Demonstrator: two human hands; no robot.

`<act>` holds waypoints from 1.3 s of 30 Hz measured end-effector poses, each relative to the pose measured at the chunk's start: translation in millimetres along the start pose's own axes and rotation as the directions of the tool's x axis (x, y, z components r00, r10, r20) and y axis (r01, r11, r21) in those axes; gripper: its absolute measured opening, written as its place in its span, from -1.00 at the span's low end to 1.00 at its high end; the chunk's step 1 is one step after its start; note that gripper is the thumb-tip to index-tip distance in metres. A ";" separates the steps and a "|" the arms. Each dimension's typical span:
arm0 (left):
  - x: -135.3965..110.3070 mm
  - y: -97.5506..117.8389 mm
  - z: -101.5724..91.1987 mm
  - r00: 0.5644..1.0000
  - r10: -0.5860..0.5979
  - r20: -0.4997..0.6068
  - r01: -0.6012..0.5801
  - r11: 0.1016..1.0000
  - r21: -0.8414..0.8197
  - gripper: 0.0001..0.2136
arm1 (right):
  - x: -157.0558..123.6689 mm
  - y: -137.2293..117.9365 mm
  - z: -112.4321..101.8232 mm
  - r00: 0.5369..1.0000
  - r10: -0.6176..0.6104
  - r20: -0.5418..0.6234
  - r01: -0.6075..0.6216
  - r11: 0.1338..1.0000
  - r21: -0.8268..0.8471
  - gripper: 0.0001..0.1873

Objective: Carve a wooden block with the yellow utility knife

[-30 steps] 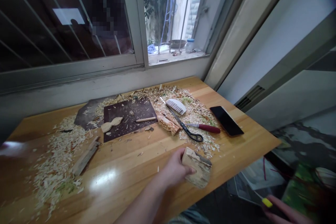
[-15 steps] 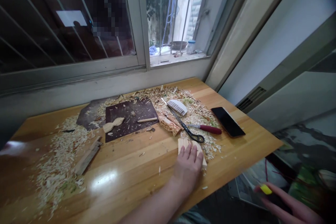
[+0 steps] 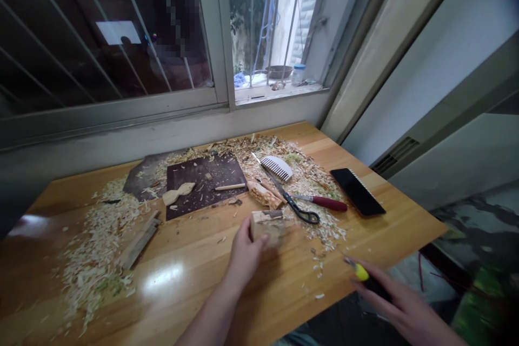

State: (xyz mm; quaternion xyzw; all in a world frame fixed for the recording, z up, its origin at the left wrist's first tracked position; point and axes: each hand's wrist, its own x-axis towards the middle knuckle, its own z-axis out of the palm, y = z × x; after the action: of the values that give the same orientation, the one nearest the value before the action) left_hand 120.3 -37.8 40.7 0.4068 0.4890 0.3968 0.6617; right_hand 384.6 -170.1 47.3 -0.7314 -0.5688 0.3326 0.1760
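My left hand (image 3: 242, 257) grips a rough wooden block (image 3: 267, 226) that rests on the wooden table (image 3: 190, 275), near its middle front. My right hand (image 3: 395, 303) reaches in over the table's right front edge, closed around a tool with a yellow and black handle (image 3: 359, 272). Just beyond the block lie black-handled scissors (image 3: 298, 208), a red-handled knife (image 3: 326, 203), a carved wooden piece (image 3: 264, 194) and a pale wooden comb (image 3: 278, 166).
Wood shavings (image 3: 97, 238) cover the left and far middle of the table. A dark mat (image 3: 203, 181) holds a bow-shaped wood blank (image 3: 178, 193) and a pencil (image 3: 230, 187). A black phone (image 3: 357, 191) lies at right, a wood strip (image 3: 138, 239) at left. A barred window stands behind.
My left hand turned the block and drew it left and closer along the table. My right hand rose from below the table edge, carrying the yellow-handled tool toward the tabletop.
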 end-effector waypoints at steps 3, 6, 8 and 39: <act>2.1 -11.7 -27.9 0.998 -0.065 -0.005 0.063 0.986 -0.158 -0.47 | 25.1 -42.4 21.5 0.993 -0.078 0.084 0.083 0.994 -0.065 -0.44; 1.1 -23.8 -50.3 0.996 -0.081 -0.043 0.074 0.987 -0.145 -0.42 | 47.1 -84.2 45.2 0.977 -0.173 0.124 0.186 0.977 -0.105 -0.51; -1.6 -27.3 -60.4 0.997 -0.039 -0.059 0.033 0.994 -0.100 -0.42 | 58.3 -107.8 59.3 0.953 -0.262 0.150 0.283 0.949 -0.139 -0.56; -12.1 -26.8 -101.2 0.986 0.081 -0.147 -0.059 0.987 0.149 -0.51 | 114.0 -136.9 92.3 0.801 -0.559 0.216 0.584 0.647 -0.491 -0.57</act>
State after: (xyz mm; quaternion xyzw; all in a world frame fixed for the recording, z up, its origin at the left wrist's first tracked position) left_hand 23.0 -43.3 0.5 0.4392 0.5509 0.4132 0.5769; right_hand 238.3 -33.2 35.5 -0.5259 -0.8428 0.1043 0.0478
